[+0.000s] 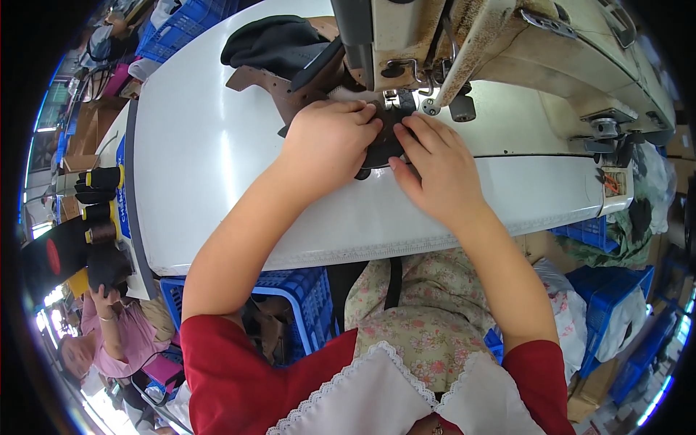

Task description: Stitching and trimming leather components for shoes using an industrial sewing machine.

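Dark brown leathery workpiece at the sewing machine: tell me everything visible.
The dark brown leathery workpiece looks smooth where it shows between the bare left grip and right grip, both touching it, one from either side. It lies over the white worktable, its far end near the metal presser foot of the off-white sewing machine. Whether it joins the brown leathery piece farther left is hidden.

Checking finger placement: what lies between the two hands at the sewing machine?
In the head view, a dark brown leather-like piece lies between the left hand and right hand; fingers of both touch it.
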{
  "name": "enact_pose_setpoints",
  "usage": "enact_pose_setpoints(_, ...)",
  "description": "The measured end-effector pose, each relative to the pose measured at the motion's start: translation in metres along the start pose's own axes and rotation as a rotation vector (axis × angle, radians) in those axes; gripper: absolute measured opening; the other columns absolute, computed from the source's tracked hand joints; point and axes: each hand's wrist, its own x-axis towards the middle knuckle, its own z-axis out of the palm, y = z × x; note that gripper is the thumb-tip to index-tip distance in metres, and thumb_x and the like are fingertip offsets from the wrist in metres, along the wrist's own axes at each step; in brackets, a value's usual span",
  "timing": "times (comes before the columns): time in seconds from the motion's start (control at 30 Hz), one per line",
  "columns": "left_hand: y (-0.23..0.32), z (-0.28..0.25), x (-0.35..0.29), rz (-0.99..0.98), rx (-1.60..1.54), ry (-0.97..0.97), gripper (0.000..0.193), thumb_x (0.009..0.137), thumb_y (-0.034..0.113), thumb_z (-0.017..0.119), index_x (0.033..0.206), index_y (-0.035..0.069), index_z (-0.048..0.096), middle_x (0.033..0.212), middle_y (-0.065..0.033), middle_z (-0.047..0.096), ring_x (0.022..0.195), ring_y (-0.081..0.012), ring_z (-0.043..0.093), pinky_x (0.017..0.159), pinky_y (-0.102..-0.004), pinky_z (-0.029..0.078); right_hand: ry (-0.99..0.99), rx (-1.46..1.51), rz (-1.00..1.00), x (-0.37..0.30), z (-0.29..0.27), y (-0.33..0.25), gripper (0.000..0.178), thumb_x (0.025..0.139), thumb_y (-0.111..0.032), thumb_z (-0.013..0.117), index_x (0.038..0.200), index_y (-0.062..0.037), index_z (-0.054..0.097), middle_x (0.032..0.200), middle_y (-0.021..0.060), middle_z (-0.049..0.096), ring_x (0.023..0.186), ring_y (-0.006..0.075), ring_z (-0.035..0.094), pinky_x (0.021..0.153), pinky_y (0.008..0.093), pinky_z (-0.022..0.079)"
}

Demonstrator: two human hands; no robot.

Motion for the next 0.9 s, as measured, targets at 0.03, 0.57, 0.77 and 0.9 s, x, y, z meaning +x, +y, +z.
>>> enact_pose_setpoints(0.03, -0.0003, -0.0003, 0.0004, -0.007, -0.003, -0.004, 0.043, 0.068, 0.005, 0.066, 0.111, 0.005, 0.072, 0.120, -0.0114, 0.070, 0.114, -0.0251, 0.065, 0.094, -0.0398, 0.053, 0.001, -0.005, 0.004, 0.0001, -0.0001, -0.0002, 0.040, 0.083, -0.023, 0.070, 0.114, 0.0019, 0.067, 0.122, 0.0163, 0.062, 0.118, 0.0335, 0.057, 0.102, 0.0449, 0.045)
enact_pose_setpoints(0.57, -0.0006, -0.0036, 0.0067, -0.040, -0.012, -0.015, 0.042, 0.069, 0.007, 0.067, 0.110, 0.005, 0.073, 0.118, -0.0104, 0.070, 0.114, -0.0252, 0.064, 0.095, -0.0370, 0.053, -0.017, -0.092, -0.002, 0.0025, -0.0039, -0.0001, 0.042, 0.084, -0.024, 0.067, 0.118, 0.0003, 0.066, 0.125, 0.0146, 0.062, 0.116, 0.0296, 0.056, 0.107, 0.0443, 0.040)
enact_pose_setpoints(0.77, -0.0016, -0.0019, 0.0032, -0.047, -0.057, 0.025, 0.041, 0.067, 0.005, 0.068, 0.107, 0.006, 0.074, 0.118, -0.0091, 0.070, 0.116, -0.0262, 0.063, 0.096, -0.0380, 0.053, 0.001, 0.004, -0.039, -0.0020, -0.0025, 0.0032, 0.032, 0.083, -0.022, 0.069, 0.110, -0.0035, 0.070, 0.119, 0.0106, 0.066, 0.115, 0.0277, 0.058, 0.100, 0.0426, 0.043)
enact_pose_setpoints(0.9, -0.0032, 0.0017, 0.0013, -0.037, -0.068, 0.060, 0.041, 0.066, 0.004, 0.069, 0.106, 0.006, 0.074, 0.117, -0.0083, 0.070, 0.116, -0.0259, 0.063, 0.096, -0.0386, 0.053, 0.011, -0.015, -0.039, -0.0010, -0.0013, 0.0016, 0.030, 0.084, -0.021, 0.069, 0.108, -0.0026, 0.070, 0.117, 0.0108, 0.066, 0.115, 0.0279, 0.059, 0.098, 0.0421, 0.045)
